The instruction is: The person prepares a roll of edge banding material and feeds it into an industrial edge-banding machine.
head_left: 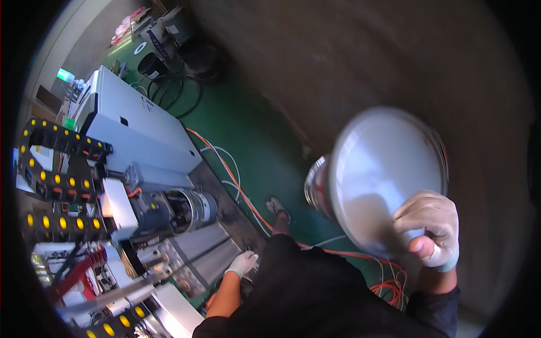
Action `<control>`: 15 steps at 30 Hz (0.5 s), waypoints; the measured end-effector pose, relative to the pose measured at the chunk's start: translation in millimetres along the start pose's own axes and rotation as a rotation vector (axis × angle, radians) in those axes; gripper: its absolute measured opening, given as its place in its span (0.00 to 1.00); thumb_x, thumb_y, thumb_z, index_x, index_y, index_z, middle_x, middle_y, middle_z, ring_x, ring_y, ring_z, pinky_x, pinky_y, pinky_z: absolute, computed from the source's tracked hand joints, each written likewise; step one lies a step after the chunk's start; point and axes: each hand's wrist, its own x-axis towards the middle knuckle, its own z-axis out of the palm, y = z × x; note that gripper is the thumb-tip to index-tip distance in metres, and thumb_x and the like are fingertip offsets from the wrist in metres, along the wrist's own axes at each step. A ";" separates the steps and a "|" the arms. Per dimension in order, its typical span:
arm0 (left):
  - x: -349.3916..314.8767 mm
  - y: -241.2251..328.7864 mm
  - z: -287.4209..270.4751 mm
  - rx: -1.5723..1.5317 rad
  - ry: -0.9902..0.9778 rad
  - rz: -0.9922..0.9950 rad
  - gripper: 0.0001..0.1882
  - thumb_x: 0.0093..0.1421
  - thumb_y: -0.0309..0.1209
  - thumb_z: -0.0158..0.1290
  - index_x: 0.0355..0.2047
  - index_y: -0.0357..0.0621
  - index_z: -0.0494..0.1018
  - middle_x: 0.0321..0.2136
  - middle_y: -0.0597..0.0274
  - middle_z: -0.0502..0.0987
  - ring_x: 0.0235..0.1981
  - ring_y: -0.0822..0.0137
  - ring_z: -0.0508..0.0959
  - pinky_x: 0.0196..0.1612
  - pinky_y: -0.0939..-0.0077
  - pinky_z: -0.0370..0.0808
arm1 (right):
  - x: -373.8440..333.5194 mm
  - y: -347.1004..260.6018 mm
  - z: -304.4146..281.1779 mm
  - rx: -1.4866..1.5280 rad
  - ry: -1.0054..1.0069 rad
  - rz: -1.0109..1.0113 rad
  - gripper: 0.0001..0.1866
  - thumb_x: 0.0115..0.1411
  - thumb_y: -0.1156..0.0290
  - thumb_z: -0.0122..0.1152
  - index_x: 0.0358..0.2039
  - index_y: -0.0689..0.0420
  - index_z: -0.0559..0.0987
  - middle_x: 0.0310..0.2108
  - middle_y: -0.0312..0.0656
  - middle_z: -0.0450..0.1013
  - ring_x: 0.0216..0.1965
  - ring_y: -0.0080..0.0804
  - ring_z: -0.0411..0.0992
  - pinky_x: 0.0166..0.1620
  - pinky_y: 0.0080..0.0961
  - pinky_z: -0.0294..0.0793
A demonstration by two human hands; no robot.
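My right hand (431,228), in a pale glove with a bare thumb tip, grips the lower right rim of a large round grey lid-like disc (389,163). The disc is tilted and slightly blurred, with its smooth face turned toward me. Partly hidden behind its left edge is a shiny, ribbed round metal thing (316,180). My left hand (242,263), also gloved, rests at the edge of the machine beside long grey metal blocks (208,259). Its fingers look stretched out, with nothing visible in them. Farther along the machine sits a round metal cylinder part (200,209).
A large light-grey cabinet (141,124) stands on the machine's far side. Black cable chains with yellow dots (62,180) run along the left. Orange hoses (248,203) and white cables cross the green floor (236,129). A black bucket (152,66) stands at the back.
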 end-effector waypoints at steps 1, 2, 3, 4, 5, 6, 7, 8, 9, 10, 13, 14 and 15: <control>19.8 -7.0 -24.2 0.005 -0.083 -0.060 0.27 0.71 0.52 0.52 0.53 0.41 0.81 0.49 0.41 0.84 0.54 0.42 0.82 0.60 0.56 0.77 | 24.0 2.7 3.1 -0.027 0.033 0.094 0.32 0.63 0.37 0.66 0.31 0.60 0.86 0.28 0.43 0.81 0.32 0.45 0.82 0.37 0.37 0.77; 40.7 -8.8 -51.1 0.114 -0.123 -0.055 0.28 0.71 0.54 0.50 0.52 0.42 0.82 0.50 0.41 0.84 0.55 0.42 0.82 0.60 0.54 0.76 | 48.7 3.9 3.4 -0.062 0.062 0.187 0.34 0.64 0.36 0.64 0.31 0.61 0.86 0.28 0.44 0.81 0.32 0.46 0.82 0.38 0.37 0.77; 66.9 -16.6 -79.3 0.226 -0.138 -0.019 0.28 0.71 0.54 0.50 0.52 0.42 0.82 0.50 0.41 0.84 0.55 0.42 0.82 0.61 0.54 0.76 | 73.7 10.5 2.5 -0.121 0.034 0.212 0.34 0.66 0.37 0.62 0.32 0.61 0.85 0.29 0.47 0.82 0.33 0.48 0.82 0.39 0.38 0.77; 91.7 -21.0 -106.8 0.346 -0.148 0.013 0.28 0.71 0.54 0.49 0.52 0.43 0.82 0.51 0.40 0.84 0.56 0.42 0.82 0.61 0.53 0.76 | 103.6 16.4 2.0 -0.184 -0.020 0.217 0.32 0.66 0.38 0.62 0.35 0.61 0.85 0.31 0.48 0.82 0.34 0.49 0.81 0.40 0.39 0.77; 103.8 6.8 -150.3 0.357 -0.150 0.022 0.28 0.70 0.53 0.48 0.51 0.43 0.82 0.50 0.40 0.83 0.56 0.41 0.81 0.61 0.51 0.76 | 125.4 28.0 5.0 -0.262 -0.029 0.198 0.32 0.66 0.39 0.62 0.36 0.62 0.85 0.32 0.48 0.82 0.34 0.50 0.81 0.41 0.40 0.77; 120.4 41.6 -193.6 0.321 -0.115 0.049 0.27 0.70 0.52 0.49 0.52 0.42 0.82 0.49 0.40 0.84 0.55 0.40 0.81 0.60 0.51 0.76 | 148.9 39.9 7.1 -0.340 -0.037 0.179 0.31 0.66 0.39 0.63 0.37 0.62 0.85 0.32 0.48 0.81 0.35 0.51 0.80 0.41 0.40 0.77; 140.7 58.3 -229.7 0.269 -0.040 0.063 0.26 0.70 0.51 0.49 0.51 0.41 0.82 0.48 0.40 0.84 0.55 0.39 0.81 0.60 0.51 0.76 | 175.0 48.1 7.4 -0.328 -0.040 0.173 0.31 0.66 0.39 0.63 0.37 0.62 0.85 0.32 0.48 0.81 0.35 0.51 0.80 0.41 0.40 0.77; 161.6 70.4 -263.2 0.218 0.044 0.083 0.26 0.70 0.50 0.49 0.51 0.41 0.82 0.48 0.40 0.84 0.54 0.39 0.81 0.59 0.51 0.77 | 203.9 54.9 8.5 -0.335 -0.103 0.232 0.30 0.66 0.41 0.63 0.38 0.62 0.84 0.32 0.49 0.81 0.35 0.53 0.80 0.42 0.42 0.77; 180.9 79.1 -288.9 0.151 0.127 0.133 0.25 0.71 0.48 0.49 0.51 0.41 0.81 0.48 0.40 0.84 0.54 0.40 0.81 0.59 0.52 0.77 | 232.2 63.5 9.6 -0.342 -0.164 0.291 0.29 0.66 0.43 0.64 0.38 0.63 0.84 0.32 0.50 0.81 0.35 0.55 0.79 0.43 0.43 0.77; 204.3 88.7 -315.1 0.093 0.213 0.188 0.23 0.72 0.46 0.48 0.50 0.40 0.81 0.49 0.40 0.83 0.55 0.41 0.81 0.59 0.53 0.77 | 259.6 77.1 10.0 -0.336 -0.150 0.278 0.29 0.66 0.43 0.64 0.38 0.63 0.84 0.32 0.50 0.81 0.35 0.55 0.79 0.43 0.43 0.77; 263.4 120.9 -384.1 -0.051 0.264 0.272 0.21 0.73 0.43 0.49 0.52 0.39 0.81 0.51 0.42 0.83 0.57 0.43 0.80 0.62 0.57 0.75 | 364.7 114.0 13.3 -0.340 -0.324 0.307 0.25 0.62 0.52 0.68 0.42 0.65 0.84 0.38 0.57 0.81 0.40 0.59 0.78 0.46 0.46 0.78; 283.1 125.8 -400.9 -0.064 0.274 0.309 0.21 0.72 0.44 0.48 0.50 0.42 0.82 0.51 0.42 0.82 0.56 0.42 0.80 0.61 0.55 0.75 | 400.7 134.2 14.5 -0.399 -0.355 0.278 0.21 0.62 0.58 0.69 0.43 0.65 0.84 0.39 0.56 0.81 0.42 0.58 0.78 0.47 0.46 0.77; 299.3 130.1 -424.4 0.003 0.195 0.303 0.22 0.72 0.45 0.48 0.51 0.41 0.81 0.52 0.41 0.82 0.57 0.42 0.80 0.62 0.55 0.75 | 445.3 147.6 18.7 -0.442 -0.383 0.305 0.19 0.62 0.60 0.69 0.43 0.65 0.83 0.39 0.56 0.80 0.42 0.58 0.78 0.47 0.47 0.77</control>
